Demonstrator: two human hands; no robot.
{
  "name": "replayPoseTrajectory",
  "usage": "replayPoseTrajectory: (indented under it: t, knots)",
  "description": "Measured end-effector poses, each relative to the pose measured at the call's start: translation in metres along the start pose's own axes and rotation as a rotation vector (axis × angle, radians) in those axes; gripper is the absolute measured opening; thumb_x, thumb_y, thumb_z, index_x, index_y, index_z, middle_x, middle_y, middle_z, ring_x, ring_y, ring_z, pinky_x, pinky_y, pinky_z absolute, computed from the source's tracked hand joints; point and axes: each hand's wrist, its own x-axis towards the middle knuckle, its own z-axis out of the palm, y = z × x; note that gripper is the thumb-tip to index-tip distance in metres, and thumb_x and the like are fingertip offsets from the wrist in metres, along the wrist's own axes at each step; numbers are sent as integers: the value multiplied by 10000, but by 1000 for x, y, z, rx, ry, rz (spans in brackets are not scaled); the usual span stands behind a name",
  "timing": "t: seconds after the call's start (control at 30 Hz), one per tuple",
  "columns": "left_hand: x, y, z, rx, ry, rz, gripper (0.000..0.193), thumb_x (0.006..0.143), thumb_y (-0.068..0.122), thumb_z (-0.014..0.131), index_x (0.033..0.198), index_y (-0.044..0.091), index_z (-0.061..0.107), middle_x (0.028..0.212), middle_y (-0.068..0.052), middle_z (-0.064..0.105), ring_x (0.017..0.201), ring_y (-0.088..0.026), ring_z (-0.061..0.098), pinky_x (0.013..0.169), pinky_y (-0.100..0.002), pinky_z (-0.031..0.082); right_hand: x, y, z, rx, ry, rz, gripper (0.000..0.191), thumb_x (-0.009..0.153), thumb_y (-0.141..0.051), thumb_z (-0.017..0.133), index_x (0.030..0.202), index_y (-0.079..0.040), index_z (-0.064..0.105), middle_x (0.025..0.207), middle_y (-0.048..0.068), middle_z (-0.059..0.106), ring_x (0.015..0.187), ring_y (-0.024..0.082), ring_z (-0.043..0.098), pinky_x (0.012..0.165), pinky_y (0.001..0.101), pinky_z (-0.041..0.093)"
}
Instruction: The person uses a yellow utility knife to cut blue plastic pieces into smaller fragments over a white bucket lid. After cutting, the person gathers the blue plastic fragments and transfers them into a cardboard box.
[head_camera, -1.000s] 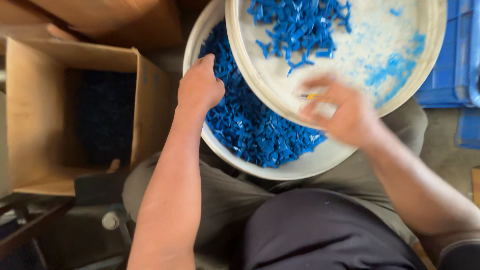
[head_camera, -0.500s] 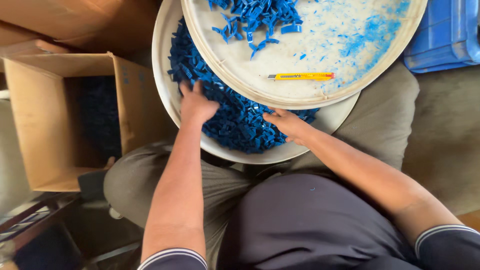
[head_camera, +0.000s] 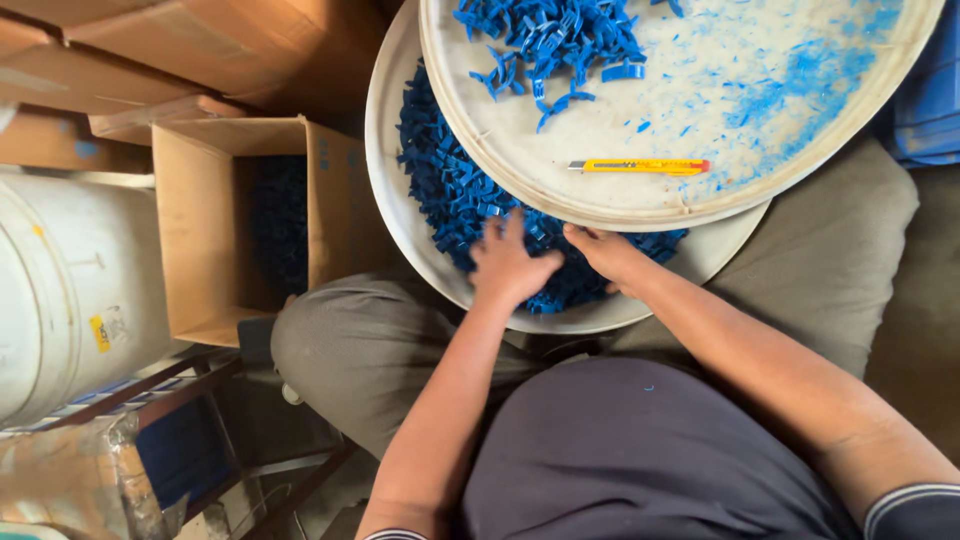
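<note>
While both hands work in the lower tray (head_camera: 395, 215), the boxes stand off to the person's left. An open brown carton (head_camera: 190, 230) sits beside the knee, flaps up, with dark blue pieces heaped in its shaded inside. Behind it more cartons (head_camera: 180, 50) are stacked, plain brown. A white bucket (head_camera: 45, 300) stands at the far left, with a small yellow label (head_camera: 100, 333) on its side; what is on the label is too small to tell. A blue crate (head_camera: 930, 110) shows at the right edge.

Two round pale trays rest on the lap, the upper tray (head_camera: 800, 170) overlapping the lower one. Up top lie a small heap of blue clips (head_camera: 550, 40), blue dust and shavings, and a yellow knife (head_camera: 640, 166) lying flat near the rim. Below, a deep bed of blue parts (head_camera: 450, 190) fills the visible crescent.

The left hand (head_camera: 510, 265) lies palm down on those parts, fingers spread. The right hand (head_camera: 605, 255) is just beside it, fingers reaching under the upper tray's rim into the parts; whether it grips any I cannot tell.
</note>
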Motion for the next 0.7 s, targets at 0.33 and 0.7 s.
replayPoseTrajectory:
  t: [0.33,0.7]
  knots:
    - [70,-32,-32,-81,107,-279,1050,797,605,738,1610,186,221,1519,-269,392,1385,-467,423,1137,-542,360,-11,-5,-9,-15,-81,106,882,848,-762,426,1607,-349,247,1682,-8,275,1468,404,386,1054,708,408]
    - [84,-51,-27,-36,14,-61,995,767,643,747,1521,90,406,1276,-206,692,1195,-350,656,1006,-417,515,13,-2,-11,-61,-75,101,878,834,-766,417,1601,-365,267,1640,10,336,1415,411,433,1028,701,414]
